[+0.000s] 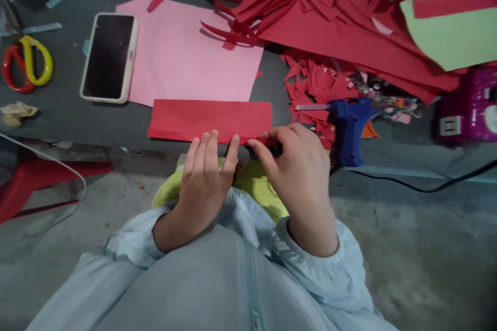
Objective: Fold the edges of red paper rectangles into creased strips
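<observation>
A strip of red paper [212, 116] lies along the front edge of the dark table, with a narrow fold running along its near side. My left hand [205, 170] rests flat on that folded edge, fingers stretched out and pressing from above. At the strip's near right corner, my right hand [298, 165] pinches the folded edge between thumb and fingers. Behind the strip lies a sheet of pink paper [186, 57], partly under a phone [110, 57] with a dark screen.
Scissors [29, 62] with red and yellow handles lie at the left. A blue glue gun [349, 126] sits right of my right hand, near a purple object [468, 108]. Red paper scraps [318, 80] pile up behind it. A red stool [50, 176] stands below left.
</observation>
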Demonstrator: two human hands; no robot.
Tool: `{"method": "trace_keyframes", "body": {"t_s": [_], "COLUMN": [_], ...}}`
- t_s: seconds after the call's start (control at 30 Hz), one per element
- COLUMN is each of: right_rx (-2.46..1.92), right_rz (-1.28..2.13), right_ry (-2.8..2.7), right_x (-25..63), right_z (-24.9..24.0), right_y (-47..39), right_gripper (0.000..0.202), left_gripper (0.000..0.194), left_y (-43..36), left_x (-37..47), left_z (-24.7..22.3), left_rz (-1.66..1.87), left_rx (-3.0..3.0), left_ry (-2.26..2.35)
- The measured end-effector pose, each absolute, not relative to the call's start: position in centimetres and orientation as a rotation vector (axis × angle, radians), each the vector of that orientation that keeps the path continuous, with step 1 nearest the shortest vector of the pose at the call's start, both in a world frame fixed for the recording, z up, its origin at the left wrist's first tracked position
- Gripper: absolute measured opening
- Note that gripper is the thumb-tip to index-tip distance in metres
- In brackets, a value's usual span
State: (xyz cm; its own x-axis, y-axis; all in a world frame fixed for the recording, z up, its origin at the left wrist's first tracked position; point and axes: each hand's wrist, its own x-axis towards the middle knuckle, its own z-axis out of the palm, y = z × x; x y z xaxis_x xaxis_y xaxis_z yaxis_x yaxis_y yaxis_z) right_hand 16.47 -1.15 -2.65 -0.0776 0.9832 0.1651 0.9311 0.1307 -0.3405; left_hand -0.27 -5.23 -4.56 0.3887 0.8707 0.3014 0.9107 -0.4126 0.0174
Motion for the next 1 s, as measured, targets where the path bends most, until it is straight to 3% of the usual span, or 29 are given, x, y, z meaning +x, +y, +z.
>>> {"method": "trace_keyframes", "body": {"t_s": [0.57, 1.0], "right_rx": [-1.915, -1.925], "right_rz": [0.432, 0.463], "right_ry": [-2.076, -2.093], "right_x": [16.7, 16.6], "right_z": [-2.1, -2.0], "right_y": [-0.1, 0.2], "right_gripper": [0.03, 0.027], "left_gripper": [0.054, 0.05], "left_y": [-6.4, -6.5], "left_x": [-6.5, -7.3], "left_z": [-4.0, -4.0], "left_rz": [-0.227, -0.177], "left_rx": [-2.397, -2.34], "left_ry": [-1.89, -1.81]}}
